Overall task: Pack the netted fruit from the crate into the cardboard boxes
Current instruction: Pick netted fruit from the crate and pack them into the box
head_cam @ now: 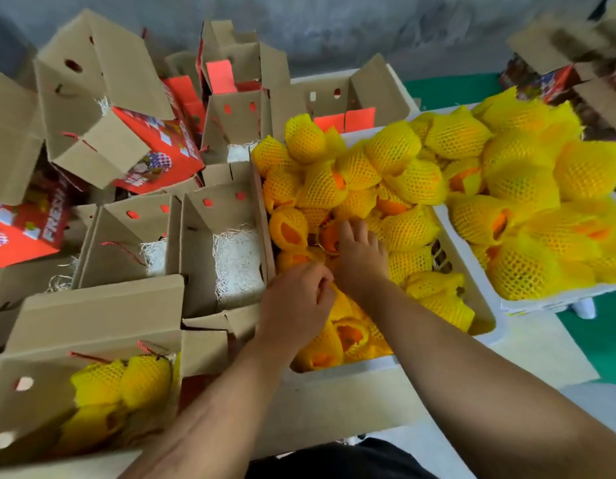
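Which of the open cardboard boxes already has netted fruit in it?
The box at the bottom left, nearest the person: yellow netted fruit fills it. The open boxes beside the crate show only white shredded padding.

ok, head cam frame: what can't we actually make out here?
- Right hand: fingertips buried among netted fruit in the near crate; grip unreadable.
- Left hand: fingers curl at a net, palm side hidden by its own back.
- Crate bottom: covered by fruit.
- Second crate: cut off by the right edge.
- Bottom-left box: its flap hides the fruit count.
- Top-right boxes: blurred.
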A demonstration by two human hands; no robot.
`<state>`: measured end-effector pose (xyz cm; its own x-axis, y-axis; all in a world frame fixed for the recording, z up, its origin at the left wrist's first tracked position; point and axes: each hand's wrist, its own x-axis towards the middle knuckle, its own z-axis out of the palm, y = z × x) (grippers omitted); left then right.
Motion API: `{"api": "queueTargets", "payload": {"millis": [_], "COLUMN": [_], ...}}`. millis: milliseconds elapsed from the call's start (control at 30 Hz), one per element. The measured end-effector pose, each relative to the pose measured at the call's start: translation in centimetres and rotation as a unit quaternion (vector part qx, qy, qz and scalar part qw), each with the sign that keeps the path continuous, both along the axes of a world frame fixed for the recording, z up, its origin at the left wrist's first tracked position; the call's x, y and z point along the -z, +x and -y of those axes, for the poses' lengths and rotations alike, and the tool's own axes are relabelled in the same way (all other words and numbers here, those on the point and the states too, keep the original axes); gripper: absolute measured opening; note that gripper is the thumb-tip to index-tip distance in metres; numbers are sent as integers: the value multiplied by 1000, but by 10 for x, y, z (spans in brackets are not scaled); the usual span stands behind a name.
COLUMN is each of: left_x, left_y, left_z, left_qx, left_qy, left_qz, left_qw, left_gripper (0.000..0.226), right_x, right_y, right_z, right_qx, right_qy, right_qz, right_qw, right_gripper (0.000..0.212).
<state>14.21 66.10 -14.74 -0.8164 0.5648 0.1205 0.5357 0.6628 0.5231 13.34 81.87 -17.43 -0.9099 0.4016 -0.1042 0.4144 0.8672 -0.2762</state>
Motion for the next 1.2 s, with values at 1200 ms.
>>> {"api": "queueTargets", "payload": {"millis": [1200], "left_x": [-7], "left_y": [-3], "left_z": [-3], "left_qx": [-37], "left_qy": [29], "left_qz": [68], "left_qw": [997], "left_gripper": [56], "right_x": [-9], "right_y": [55], "right_z": [-34], "right_qx": [-17], "right_qy": [-207], "right_qz": [-282], "right_qw": [937], "right_gripper": [67]}}
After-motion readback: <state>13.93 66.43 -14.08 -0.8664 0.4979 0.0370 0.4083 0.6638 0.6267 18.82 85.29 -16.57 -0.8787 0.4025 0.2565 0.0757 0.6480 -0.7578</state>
